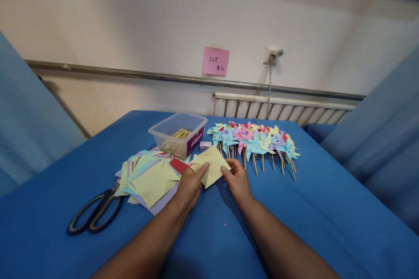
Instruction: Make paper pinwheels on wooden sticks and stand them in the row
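Head view showed both hands meeting over the middle of the blue-covered table [327, 213]. The left hand [190, 188] and the right hand [238, 181] each had their grip pinched shut on the yellow paper square [212, 162]. The left held its lower left edge and the right its lower right edge, with the sheet turned corner-up just above the cloth.

The stack of coloured paper [150, 178] lay against the left hand's outer side. The scissors [94, 214] lay beyond the stack, near the table's left edge. The plastic box [163, 133] of sticks stood just behind the stack. The row of pinwheels [255, 141] lay behind the right hand, apart from it. Bare cloth ran from the right hand to the table's right edge, and more lay between the forearms and the near edge.
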{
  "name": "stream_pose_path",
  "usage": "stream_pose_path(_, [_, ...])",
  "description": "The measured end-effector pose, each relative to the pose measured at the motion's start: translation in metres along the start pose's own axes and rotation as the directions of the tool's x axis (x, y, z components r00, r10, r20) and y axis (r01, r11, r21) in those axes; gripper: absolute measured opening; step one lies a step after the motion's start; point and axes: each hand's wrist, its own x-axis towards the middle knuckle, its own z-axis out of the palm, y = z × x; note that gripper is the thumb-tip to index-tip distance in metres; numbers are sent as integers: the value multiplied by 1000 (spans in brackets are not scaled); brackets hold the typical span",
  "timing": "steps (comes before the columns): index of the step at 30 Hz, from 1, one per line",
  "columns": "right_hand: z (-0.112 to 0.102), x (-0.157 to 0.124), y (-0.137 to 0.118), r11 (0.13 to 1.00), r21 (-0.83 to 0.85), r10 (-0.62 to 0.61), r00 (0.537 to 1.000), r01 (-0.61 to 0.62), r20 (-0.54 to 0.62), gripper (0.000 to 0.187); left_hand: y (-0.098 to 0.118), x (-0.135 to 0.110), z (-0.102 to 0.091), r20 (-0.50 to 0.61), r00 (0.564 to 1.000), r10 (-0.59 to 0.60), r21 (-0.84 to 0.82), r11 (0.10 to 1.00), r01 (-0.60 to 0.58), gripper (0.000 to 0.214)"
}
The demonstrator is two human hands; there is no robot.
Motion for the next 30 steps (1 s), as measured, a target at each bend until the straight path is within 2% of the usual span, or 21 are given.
stream_pose_path(3, [-2,-6,-9,946,-202,-260,966,255,5,42,3,-1,1,-18,1000,-25,-79,997,23,43])
stream_pose_path(5, [-2,-11,-15,837,-369,-392,913,405,112,49,6,-1,2,-16,998,-54,-114,992,52,41])
stream_pose_path(8, [-2,-16,-20,684,-512,-440,854,520,279,54,9,-2,3,-20,995,-101,-150,984,96,38])
stream_pose_path(12, [1,-18,-20,599,-571,-452,826,561,338,39,11,-2,4,-36,993,-115,-186,977,107,34])
stream_pose_path(16, [2,-18,-19,608,-560,-487,821,563,297,17,10,-2,2,-1,994,-106,-192,976,104,32])
stream_pose_path(19, [2,-19,-20,649,-542,-489,838,534,241,4,8,-4,2,15,995,-99,-181,978,100,32])
stream_pose_path(26, [1,-18,-15,801,-468,-363,924,373,116,9,5,-10,7,44,993,-112,-125,985,116,32])
stream_pose_path(30, [-1,-14,-9,863,-417,-293,955,286,50,12,3,-9,6,27,990,-136,-80,987,138,29])
